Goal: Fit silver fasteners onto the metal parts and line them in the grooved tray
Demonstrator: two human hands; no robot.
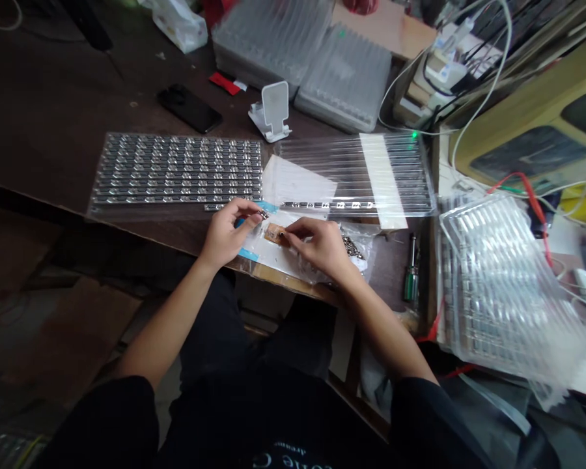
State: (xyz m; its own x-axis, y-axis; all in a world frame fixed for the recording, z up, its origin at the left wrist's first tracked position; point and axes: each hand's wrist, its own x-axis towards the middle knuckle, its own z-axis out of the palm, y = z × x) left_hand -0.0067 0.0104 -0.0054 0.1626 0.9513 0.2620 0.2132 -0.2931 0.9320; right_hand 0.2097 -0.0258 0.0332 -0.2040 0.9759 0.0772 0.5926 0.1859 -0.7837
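My left hand (229,231) is closed in a pinch on a small metal connector (264,213) above a white sheet at the table's front edge. My right hand (320,244) is closed too, its fingertips together at the right end of a small brown block (275,233); what they hold is too small to make out. Just right of that hand lies a clear plastic bag with small metal parts (352,247). Behind the left hand, a clear tray (176,172) carries rows of metal connectors. The slotted clear tray (317,146) behind the right hand has several connectors in its front row.
A green-handled screwdriver (411,277) lies to the right. Further back are a black phone (189,107), a white phone stand (275,111) and stacked clear trays (344,75). More clear trays (502,280) lean at the right edge, near loose cables and a yellowish casing (532,111).
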